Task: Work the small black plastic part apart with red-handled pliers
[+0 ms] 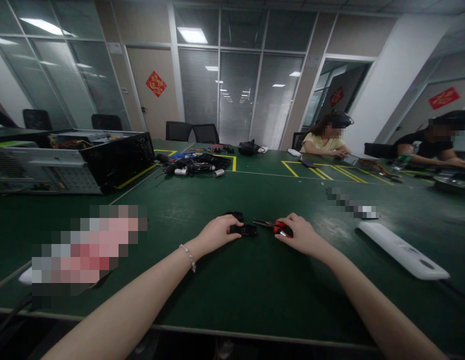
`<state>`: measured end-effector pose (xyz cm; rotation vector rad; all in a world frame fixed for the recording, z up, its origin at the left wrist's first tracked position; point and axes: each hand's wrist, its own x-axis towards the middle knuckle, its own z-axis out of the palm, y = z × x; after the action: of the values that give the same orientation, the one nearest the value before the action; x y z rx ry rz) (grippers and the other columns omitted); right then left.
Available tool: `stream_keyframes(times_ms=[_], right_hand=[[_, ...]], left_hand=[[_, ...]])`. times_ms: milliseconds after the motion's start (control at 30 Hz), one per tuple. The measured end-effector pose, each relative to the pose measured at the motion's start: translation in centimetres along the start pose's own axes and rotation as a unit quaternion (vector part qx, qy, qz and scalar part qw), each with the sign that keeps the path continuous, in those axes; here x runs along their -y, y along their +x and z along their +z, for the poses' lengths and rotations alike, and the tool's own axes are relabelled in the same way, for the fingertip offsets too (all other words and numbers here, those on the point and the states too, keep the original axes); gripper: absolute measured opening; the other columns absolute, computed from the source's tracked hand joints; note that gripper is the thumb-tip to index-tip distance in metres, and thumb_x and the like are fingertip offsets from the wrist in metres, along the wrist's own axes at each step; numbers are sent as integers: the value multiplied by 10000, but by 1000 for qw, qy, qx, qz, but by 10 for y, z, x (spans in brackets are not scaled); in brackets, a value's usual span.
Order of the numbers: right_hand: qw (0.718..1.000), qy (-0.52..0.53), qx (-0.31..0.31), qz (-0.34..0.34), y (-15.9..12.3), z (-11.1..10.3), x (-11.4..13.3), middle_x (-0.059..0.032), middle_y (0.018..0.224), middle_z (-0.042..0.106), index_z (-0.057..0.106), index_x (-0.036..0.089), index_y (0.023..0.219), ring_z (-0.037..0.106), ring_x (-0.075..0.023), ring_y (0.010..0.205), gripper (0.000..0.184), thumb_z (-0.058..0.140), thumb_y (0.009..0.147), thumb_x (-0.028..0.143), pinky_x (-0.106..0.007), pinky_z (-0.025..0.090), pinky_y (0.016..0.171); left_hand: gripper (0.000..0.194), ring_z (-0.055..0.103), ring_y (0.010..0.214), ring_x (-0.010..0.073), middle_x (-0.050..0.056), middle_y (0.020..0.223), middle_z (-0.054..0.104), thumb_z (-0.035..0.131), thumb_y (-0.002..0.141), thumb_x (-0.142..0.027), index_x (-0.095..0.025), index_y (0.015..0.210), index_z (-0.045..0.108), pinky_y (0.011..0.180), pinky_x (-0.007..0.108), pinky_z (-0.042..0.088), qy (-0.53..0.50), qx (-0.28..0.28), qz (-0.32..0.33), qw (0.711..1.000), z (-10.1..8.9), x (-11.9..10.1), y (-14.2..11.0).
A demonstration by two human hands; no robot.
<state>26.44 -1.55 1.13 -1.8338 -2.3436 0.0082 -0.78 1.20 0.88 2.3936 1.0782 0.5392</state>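
Note:
My left hand [219, 231] is closed around a small black part [248, 230] on the green table. Another black piece [235, 216] lies just behind its fingers; whether the two are joined I cannot tell. To the right, my right hand [298, 234] grips pliers with red and black handles [280, 228]. Their narrow metal jaws [263, 222] point left toward the black part, with a small gap between them. Fingers cover much of the handles, and the left hand hides part of what it holds.
An opened computer case [120, 162] stands at the left. Behind the hands lies a heap of cables and small parts [195, 164]. A white elongated device [403, 250] rests at the right on the green table [202, 295]. Two people [324, 142] sit across the table.

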Motion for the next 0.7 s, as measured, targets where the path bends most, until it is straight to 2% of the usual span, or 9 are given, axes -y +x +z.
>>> stream_keyframes(times_ms=[200, 300, 367, 467, 600, 700], right_hand=[[999, -20, -24, -5, -1, 4, -2, -113, 1021, 475, 525, 196, 1090, 447, -233, 932, 475, 439, 739, 503, -374, 385, 749], [997, -9, -76, -25, -3, -5, 8, -116, 1056, 462, 488, 183, 1132, 421, -245, 989, 499, 479, 727, 474, -400, 371, 790], [992, 34, -103, -61, -3, -12, 21, -92, 1039, 476, 512, 203, 1083, 434, -214, 976, 379, 474, 757, 392, -375, 376, 795], [986, 104, -80, -100, 1, -17, 44, -50, 937, 509, 583, 214, 891, 475, -165, 889, 191, 452, 787, 306, -328, 395, 767], [987, 120, -18, -108, 13, -10, 67, -32, 906, 510, 603, 213, 823, 483, -157, 869, 137, 506, 757, 282, -318, 404, 752], [987, 119, -4, -106, 20, -6, 74, -27, 873, 512, 617, 217, 802, 485, -157, 864, 123, 526, 742, 273, -312, 401, 748]], left_hand=[[315, 527, 694, 124, 24, 1012, 540, 549, 749, -317, -231, 1052, 541, 623, 255, 437, -5, -4, 2, 1000, 0, 1, -1], [300, 528, 686, 120, 18, 1004, 544, 553, 749, -313, -236, 1039, 546, 614, 247, 430, 0, -12, 12, 1000, 1, 1, -1], [293, 529, 683, 119, 21, 1002, 546, 559, 746, -307, -230, 1028, 551, 621, 248, 426, 8, -18, 19, 1000, 2, 1, 0], [281, 526, 666, 117, 25, 1009, 548, 574, 733, -286, -219, 1006, 562, 632, 252, 425, 21, -24, 21, 999, 3, 0, 1], [291, 533, 686, 122, 27, 1041, 537, 568, 734, -281, -215, 1018, 559, 645, 255, 433, 22, -20, 20, 999, 2, -1, 1], [292, 543, 760, 140, 28, 1056, 532, 578, 730, -277, -219, 1016, 558, 690, 262, 431, 23, -30, 33, 999, 3, 0, 1]])
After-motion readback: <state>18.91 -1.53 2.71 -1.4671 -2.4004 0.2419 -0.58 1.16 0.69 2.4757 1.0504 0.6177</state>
